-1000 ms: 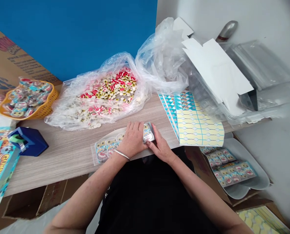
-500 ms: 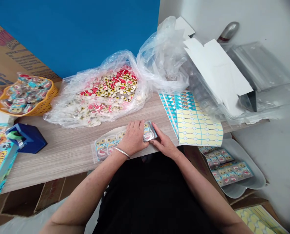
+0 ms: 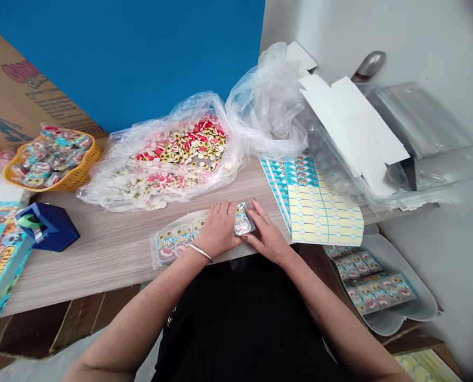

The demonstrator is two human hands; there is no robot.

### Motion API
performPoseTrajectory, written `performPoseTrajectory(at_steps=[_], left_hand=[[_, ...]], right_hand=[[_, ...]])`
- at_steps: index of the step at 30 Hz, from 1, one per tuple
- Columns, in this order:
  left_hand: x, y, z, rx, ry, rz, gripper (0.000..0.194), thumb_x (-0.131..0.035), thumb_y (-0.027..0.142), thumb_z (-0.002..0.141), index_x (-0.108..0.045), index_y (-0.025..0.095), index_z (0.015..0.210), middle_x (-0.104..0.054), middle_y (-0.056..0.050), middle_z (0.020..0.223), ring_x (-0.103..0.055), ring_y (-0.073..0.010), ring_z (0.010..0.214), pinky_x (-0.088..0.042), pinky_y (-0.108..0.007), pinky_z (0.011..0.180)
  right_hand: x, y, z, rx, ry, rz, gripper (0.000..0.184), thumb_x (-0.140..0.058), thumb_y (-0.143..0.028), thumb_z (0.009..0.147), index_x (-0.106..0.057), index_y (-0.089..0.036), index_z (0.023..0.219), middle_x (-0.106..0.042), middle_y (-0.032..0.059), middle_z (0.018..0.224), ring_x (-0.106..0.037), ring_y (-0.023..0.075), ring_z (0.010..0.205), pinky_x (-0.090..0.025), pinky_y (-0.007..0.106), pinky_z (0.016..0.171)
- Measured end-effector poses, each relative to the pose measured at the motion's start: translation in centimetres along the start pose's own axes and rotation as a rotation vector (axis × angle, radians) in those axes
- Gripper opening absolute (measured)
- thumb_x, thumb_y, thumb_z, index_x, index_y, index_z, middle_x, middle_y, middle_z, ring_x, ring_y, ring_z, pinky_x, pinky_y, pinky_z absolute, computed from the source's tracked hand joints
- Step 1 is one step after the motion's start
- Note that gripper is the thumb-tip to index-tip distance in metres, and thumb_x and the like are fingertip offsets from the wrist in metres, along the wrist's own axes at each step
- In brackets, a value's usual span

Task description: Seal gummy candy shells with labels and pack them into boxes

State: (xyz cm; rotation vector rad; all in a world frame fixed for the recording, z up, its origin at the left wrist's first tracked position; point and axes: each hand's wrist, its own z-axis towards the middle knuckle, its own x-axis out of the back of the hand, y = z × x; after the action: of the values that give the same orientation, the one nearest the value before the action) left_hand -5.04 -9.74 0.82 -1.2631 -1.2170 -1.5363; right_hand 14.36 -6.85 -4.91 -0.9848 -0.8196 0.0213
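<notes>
— Behind the counter [image 3: 109, 254] a blue panel [image 3: 160, 53] is seen, met on its right by a pale wall [image 3: 439, 42]. What is set out?

— An open plastic bag [image 3: 180, 154] is spread there, filled with red, white and olive pieces. To its left a yellow basket [image 3: 75, 176] is heaped with wrapped packets, and nearer the front a blue tape dispenser [image 3: 61, 228] is placed.

— Where is the candy row to be found?

— Along the front edge of the counter the candy row [image 3: 182, 237] is laid, its middle covered by the left hand [image 3: 220, 231]. Its right end is shown between the hands.

— And the grip of each?

— By the left, fingers are pressed together flat over the row; whether anything is pinched underneath cannot be told. By the right hand [image 3: 270, 239] the end is touched, thumb and forefinger held apart at its corner; a firm pinch cannot be confirmed.

— What is placed farther right?

— Printed sheets [image 3: 326, 215] are stacked near that hand, and similar packs are held in a grey tray [image 3: 427, 300] below
</notes>
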Motion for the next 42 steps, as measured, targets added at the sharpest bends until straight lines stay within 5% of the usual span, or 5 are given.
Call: performPoseTrajectory(at_steps=[5,21,28,35,42], left_hand=[[-0.1,-0.1,0.0,0.006,-0.01,-0.015,0.074,-0.072,0.047,0.074,-0.046,0.006,0.131,-0.057,-0.021,0.124,-0.054,-0.0357,0.117,-0.042,-0.047,0.104],[0.3,0.0,-0.2,-0.034,-0.058,0.024,0.094,-0.069,0.052,0.074,-0.034,0.004,0.147,-0.052,-0.023,0.14,-0.049,-0.0381,0.127,-0.026,-0.054,0.116],[0.1,0.1,-0.2,-0.02,-0.018,0.021,0.086,-0.068,0.049,0.077,-0.038,0.006,0.144,-0.054,-0.022,0.135,-0.051,-0.0365,0.12,-0.037,-0.05,0.106],[0.2,0.0,-0.3,-0.024,-0.023,0.045,0.094,-0.063,0.061,0.08,-0.035,0.003,0.148,-0.054,-0.023,0.134,-0.051,-0.0371,0.12,-0.035,-0.049,0.106],[-0.2,0.3,-0.2,0.001,-0.009,0.052,0.084,-0.062,0.051,0.081,-0.038,0.005,0.147,-0.056,-0.022,0.132,-0.051,-0.0365,0.118,-0.036,-0.049,0.102]], right_hand=[[0.0,0.3,0.8,0.117,0.008,-0.065,0.057,-0.058,-0.04,0.098,-0.043,-0.016,0.147,-0.041,0.023,0.156,-0.035,0.0288,0.148,-0.035,0.055,0.119],[-1.4,1.7,0.4,0.144,0.069,-0.149,0.06,-0.062,-0.043,0.095,-0.046,-0.018,0.148,-0.046,0.0215,0.153,-0.042,0.0303,0.145,-0.04,0.056,0.115],[-1.2,1.2,0.1,0.075,0.026,0.046,0.063,-0.054,-0.039,0.1,-0.032,-0.023,0.157,-0.034,0.0172,0.161,-0.033,0.0264,0.149,-0.037,0.051,0.119],[-1.7,1.5,-0.3,0.122,0.011,-0.046,0.068,-0.046,-0.034,0.103,-0.015,-0.024,0.162,-0.019,0.014,0.167,-0.025,0.0264,0.153,-0.033,0.053,0.121],[-0.7,1.2,-0.7,0.121,-0.062,-0.084,0.067,-0.038,-0.031,0.105,-0.005,-0.026,0.163,-0.013,0.0094,0.169,-0.021,0.0261,0.154,-0.031,0.052,0.122]])
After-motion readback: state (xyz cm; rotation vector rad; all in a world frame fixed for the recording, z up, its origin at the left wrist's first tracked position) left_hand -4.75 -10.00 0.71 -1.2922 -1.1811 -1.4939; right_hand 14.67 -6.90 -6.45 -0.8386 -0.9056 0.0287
